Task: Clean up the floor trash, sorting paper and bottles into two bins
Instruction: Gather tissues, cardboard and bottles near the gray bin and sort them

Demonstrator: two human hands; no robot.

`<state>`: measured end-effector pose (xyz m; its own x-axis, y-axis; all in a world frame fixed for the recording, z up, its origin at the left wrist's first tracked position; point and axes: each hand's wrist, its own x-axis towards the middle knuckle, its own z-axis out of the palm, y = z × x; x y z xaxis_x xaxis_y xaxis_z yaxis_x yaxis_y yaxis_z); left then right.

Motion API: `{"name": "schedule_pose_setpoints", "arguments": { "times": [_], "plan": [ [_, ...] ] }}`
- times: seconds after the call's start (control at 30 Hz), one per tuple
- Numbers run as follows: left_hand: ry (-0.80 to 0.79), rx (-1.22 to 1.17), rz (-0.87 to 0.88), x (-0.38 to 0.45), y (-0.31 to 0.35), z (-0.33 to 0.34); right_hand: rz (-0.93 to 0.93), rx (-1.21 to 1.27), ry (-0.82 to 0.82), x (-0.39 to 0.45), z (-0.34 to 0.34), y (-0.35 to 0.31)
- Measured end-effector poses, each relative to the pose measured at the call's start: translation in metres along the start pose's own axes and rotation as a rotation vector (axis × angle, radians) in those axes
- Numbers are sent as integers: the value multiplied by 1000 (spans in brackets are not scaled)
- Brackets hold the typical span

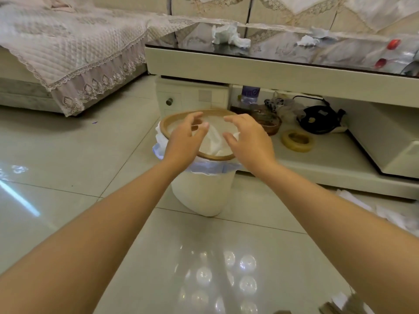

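Observation:
A white bin (pixel 201 191) with a wooden rim (pixel 167 120) and a white liner stands on the tiled floor beside the coffee table. White paper (pixel 214 138) lies inside it. My left hand (pixel 187 138) and my right hand (pixel 248 138) hover side by side over the bin's mouth, fingers spread, holding nothing. Crumpled white paper (pixel 229 36) lies on the glass table top, with another wad (pixel 308 40) farther right. White paper (pixel 383 211) lies on the floor at the right. A plastic bottle (pixel 249 95) stands on the table's lower shelf.
The coffee table (pixel 249 66) runs across the right, its lower shelf holding a tape roll (pixel 297 140), a brown bowl (pixel 271 123) and a black device (pixel 317 120). A sofa with a lace cover (pixel 68 53) fills the upper left. More scraps (pixel 340 304) lie at the bottom right.

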<state>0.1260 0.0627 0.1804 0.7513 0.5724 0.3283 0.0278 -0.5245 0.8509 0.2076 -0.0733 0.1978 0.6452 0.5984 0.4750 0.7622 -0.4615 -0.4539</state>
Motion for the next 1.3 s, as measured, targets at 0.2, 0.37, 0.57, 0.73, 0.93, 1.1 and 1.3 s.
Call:
{"name": "schedule_pose_setpoints", "arguments": {
  "times": [0.2, 0.37, 0.57, 0.73, 0.93, 1.1, 1.3],
  "plan": [
    [-148, 179, 346, -58, -1, 57, -123, -177, 17, -78, -9, 39],
    [-350, 125, 331, -124, -4, 117, 44, -223, -71, -181, -39, 98],
    [-804, 217, 253, -193, -20, 179, 319, -268, -139, -311, -77, 158],
    [-1141, 269, 320, -233, -23, 221, 519, -291, -236, -400, -96, 182],
    [-1518, 614, 756, -264, -30, 265, 675, -337, -267, -460, -112, 190],
    [-1398, 388, 714, -263, -23, 302, 741, -361, -263, -480, -124, 194],
    [-1156, 352, 675, -251, -5, 342, 835, -353, -299, -482, -130, 208]
  ]
}}
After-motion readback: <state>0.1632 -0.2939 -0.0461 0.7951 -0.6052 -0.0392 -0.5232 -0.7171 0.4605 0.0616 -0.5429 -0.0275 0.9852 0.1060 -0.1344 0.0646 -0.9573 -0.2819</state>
